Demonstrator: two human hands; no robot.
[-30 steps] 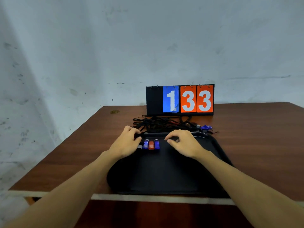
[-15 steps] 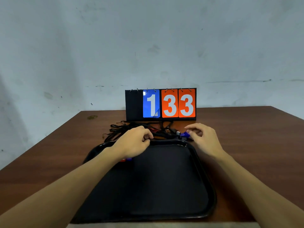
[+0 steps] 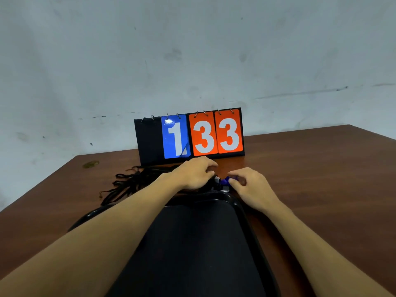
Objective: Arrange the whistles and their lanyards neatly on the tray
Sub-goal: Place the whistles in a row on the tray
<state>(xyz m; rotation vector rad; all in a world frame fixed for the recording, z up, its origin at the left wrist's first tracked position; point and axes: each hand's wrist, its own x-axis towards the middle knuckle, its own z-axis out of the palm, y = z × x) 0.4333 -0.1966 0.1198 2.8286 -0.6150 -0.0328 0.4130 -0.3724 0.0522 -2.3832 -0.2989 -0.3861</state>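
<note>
Head camera view, looking forward and down along two bare forearms.

A brown wooden table [image 3: 321,179] stands against a scuffed pale grey wall [image 3: 192,50]. On the near part of the table lies a black plastic tray [image 3: 243,213] with a raised glossy rim; the left forearm crosses over its left side and hides that part.

Just beyond the tray's far rim, on the table, lies a tangled heap of black cord lanyards [image 3: 130,181], with loops trailing out to the left.

The left hand [image 3: 195,174] rests on the right end of this heap, palm down and fingers curled. Whether it grasps any cord cannot be told, as the fingertips are hidden.

The right hand [image 3: 251,187] is just beside it, off the tray's far right corner. Its thumb and forefinger pinch a small blue plastic whistle [image 3: 231,180], which sits between the two hands, just past the tray's rim. A small silver metal clip [image 3: 217,179] shows next to the whistle.

Behind the hands stands a black flip scoreboard [image 3: 150,142], showing a blue card with 1 and two orange cards with 3.
</note>
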